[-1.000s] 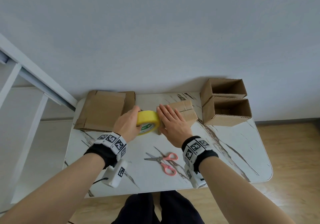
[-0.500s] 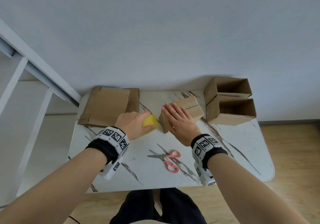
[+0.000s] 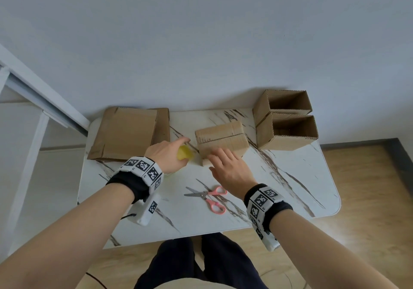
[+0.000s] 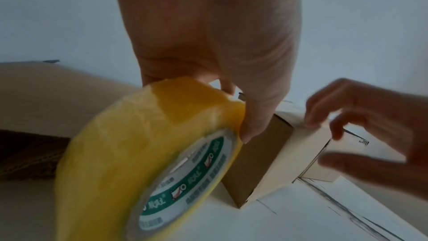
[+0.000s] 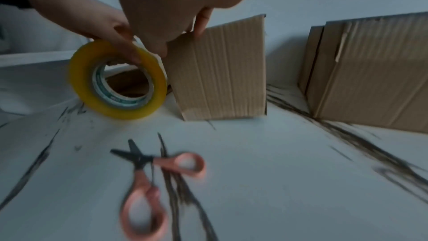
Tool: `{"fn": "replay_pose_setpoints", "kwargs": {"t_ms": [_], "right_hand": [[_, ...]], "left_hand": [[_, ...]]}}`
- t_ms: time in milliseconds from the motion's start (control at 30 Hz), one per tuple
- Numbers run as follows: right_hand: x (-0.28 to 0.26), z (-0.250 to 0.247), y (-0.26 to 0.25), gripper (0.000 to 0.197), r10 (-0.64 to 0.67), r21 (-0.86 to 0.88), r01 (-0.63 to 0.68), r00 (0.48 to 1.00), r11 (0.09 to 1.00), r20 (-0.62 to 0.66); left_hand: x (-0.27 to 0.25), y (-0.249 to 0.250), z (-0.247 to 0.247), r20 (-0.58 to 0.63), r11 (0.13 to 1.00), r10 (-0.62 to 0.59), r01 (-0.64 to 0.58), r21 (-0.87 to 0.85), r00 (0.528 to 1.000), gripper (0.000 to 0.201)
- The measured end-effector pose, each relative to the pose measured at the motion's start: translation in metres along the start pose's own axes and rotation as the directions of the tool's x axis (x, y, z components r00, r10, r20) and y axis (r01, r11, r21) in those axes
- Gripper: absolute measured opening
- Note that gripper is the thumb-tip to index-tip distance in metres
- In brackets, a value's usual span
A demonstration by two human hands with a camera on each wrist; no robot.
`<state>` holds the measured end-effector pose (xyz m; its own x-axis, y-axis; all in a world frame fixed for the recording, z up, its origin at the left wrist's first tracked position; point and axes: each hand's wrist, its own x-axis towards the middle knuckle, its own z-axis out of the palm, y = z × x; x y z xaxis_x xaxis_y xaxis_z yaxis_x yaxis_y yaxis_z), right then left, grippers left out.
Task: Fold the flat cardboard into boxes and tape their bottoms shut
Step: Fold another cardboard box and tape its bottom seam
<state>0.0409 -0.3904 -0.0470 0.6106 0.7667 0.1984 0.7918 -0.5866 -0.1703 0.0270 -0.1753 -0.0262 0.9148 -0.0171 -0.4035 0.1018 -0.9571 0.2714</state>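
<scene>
The yellow tape roll (image 4: 129, 153) carries a green-and-white label on its core with Chinese-looking characters and a small red-and-white logo, too blurred to read. The wristbands (image 3: 143, 167) bear black-and-white square marker codes. No other legible text shows.

Yellow tape roll (image 3: 184, 152), brown boxes, pink-handled scissors (image 3: 209, 197) (marble-veined table (image 3: 279, 190))
</scene>
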Motion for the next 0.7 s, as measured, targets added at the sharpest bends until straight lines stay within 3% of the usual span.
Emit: {"fn": "replay_pose_setpoints", "kwargs": {"t_ms": [200, 300, 400, 500, 567, 700], "right_hand": [[-0.025, 0.018, -0.009, 0.024, 0.072, -0.049, -0.069, 0.995, 0.996, 0.068], [-0.031, 0.027, -0.013, 0.028, 0.144, -0.01, -0.145, 0.97, 0.989, 0.196], [-0.038, 0.031, -0.019, 0.035, 0.197, 0.001, -0.212, 0.911, 0.977, 0.361], [-0.046, 0.036, -0.022, 0.038, 0.27, -0.048, -0.288, 0.811, 0.957, 0.52], [-0.051, 0.04, -0.024, 0.04, 0.327, -0.08, -0.343, 0.76, 0.936, 0.562], [-0.054, 0.047, -0.029, 0.037, 0.402, -0.113, -0.414, 0.724, 0.903, 0.561]], "left_hand": [[-0.004, -0.003, 0.002, -0.022, 0.996, 0.028, -0.03, -0.079, 0.999, 0.046], [-0.005, -0.004, 0.002, -0.022, 0.994, 0.055, -0.057, -0.094, 0.998, 0.047], [-0.004, -0.008, 0.002, -0.003, 0.989, 0.08, -0.08, -0.121, 0.997, 0.047], [-0.004, -0.011, 0.001, -0.007, 0.984, 0.085, -0.085, -0.155, 0.996, 0.047], [-0.004, -0.012, -0.002, -0.01, 0.98, 0.094, -0.094, -0.176, 0.996, 0.046], [-0.005, -0.015, -0.006, 0.002, 0.967, 0.118, -0.115, -0.227, 0.993, 0.043]]}}
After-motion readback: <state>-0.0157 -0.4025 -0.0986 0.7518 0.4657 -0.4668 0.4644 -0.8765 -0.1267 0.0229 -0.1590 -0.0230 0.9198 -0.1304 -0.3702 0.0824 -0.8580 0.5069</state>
